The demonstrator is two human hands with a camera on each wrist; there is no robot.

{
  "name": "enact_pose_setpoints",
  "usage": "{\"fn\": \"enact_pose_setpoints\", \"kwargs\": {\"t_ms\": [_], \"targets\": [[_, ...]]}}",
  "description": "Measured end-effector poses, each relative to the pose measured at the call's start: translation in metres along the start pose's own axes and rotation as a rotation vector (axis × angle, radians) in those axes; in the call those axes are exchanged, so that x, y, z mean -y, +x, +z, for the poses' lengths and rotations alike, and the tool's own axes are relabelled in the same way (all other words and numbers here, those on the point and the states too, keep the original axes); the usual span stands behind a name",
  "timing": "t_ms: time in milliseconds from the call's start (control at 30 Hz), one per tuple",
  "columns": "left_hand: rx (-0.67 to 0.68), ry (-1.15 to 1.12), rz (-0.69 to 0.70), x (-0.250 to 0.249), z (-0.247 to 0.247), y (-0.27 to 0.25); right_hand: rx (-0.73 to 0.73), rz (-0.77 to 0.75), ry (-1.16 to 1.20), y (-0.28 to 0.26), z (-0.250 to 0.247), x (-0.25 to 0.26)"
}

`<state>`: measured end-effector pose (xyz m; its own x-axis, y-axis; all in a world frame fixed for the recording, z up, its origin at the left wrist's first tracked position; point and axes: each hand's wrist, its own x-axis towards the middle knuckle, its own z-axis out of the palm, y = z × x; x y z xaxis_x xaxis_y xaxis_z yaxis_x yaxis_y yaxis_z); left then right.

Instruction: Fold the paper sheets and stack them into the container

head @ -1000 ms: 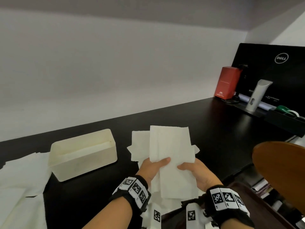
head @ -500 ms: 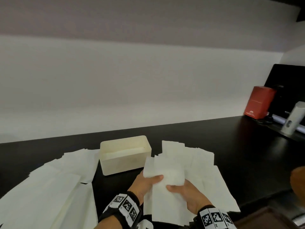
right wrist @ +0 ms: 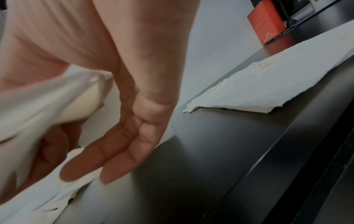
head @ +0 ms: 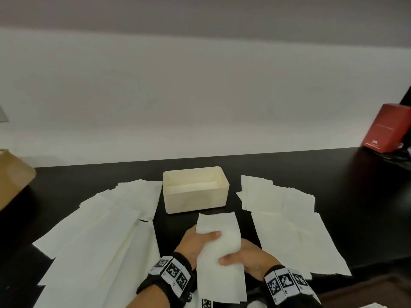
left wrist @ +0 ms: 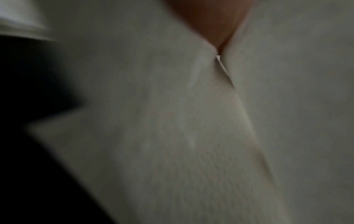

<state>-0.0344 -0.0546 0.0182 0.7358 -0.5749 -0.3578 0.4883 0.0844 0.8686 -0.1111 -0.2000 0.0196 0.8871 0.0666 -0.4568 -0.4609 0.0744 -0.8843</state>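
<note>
Right at the near edge of the bench, both hands have one paper sheet between them. The left hand grips its left side, thumb laid across the top face; the right hand pinches it lower down, thumb on top and the outer fingers reaching out fairly straight underneath. A second ago that sheet was held up tall and flat in front of the person; now it is lower and bowed in the middle, the far half tipped toward the bench while the near end hangs over the front edge. To me that reads as the fold just getting under way, no crease pressed in yet. The left wrist view is all blurred paper, so it adds nothing about the grip.

The gaze has swung left too, and that is the bigger change. Straight beyond the held sheet now sits the cream container, open top up, about mid-bench, close to the sheet's far edge but apart from it. There seems to be a pale layer low inside; I cannot tell whether that is folded paper.

Left of the container spreads a wide fan of loose sheets, running to the near-left edge. On its right lies a smaller pile of sheets. Plenty left to fold, then, and the drop-off is a short reach ahead.

Far back at the right end stands a red box, clear of the work.
</note>
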Motion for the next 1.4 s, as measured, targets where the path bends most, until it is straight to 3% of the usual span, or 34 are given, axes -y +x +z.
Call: {"fn": "enact_pose_setpoints", "kwargs": {"t_ms": [133, 433, 633, 833, 967, 1167, 1400], "targets": [[-0.108, -0.123, 0.039, 0.007, -0.013, 0.005, -0.016, 0.083, -0.094, 0.004, -0.003, -0.007], [-0.302, -0.382, 0.157, 0.003, -0.037, 0.008, -0.326, 0.02, -0.067, -0.001, -0.021, -0.002], [-0.299, -0.15, 0.243, 0.001, -0.053, 0.003, -0.62, -0.185, 0.159, -0.004, -0.042, -0.003], [-0.375, 0.143, 0.207, 0.014, -0.06, -0.007, -0.723, -0.194, 0.097, 0.004, -0.042, -0.023], [-0.397, 0.294, 0.2, 0.017, -0.067, -0.011, -0.719, -0.177, 0.071, 0.004, -0.043, -0.031], [-0.387, -0.031, 0.103, 0.015, -0.074, -0.011, -0.667, -0.182, 0.034, 0.003, -0.044, -0.023], [-0.322, 0.006, -0.061, 0.028, -0.078, -0.011, -0.44, -0.056, 0.341, 0.013, -0.041, -0.01]]}}
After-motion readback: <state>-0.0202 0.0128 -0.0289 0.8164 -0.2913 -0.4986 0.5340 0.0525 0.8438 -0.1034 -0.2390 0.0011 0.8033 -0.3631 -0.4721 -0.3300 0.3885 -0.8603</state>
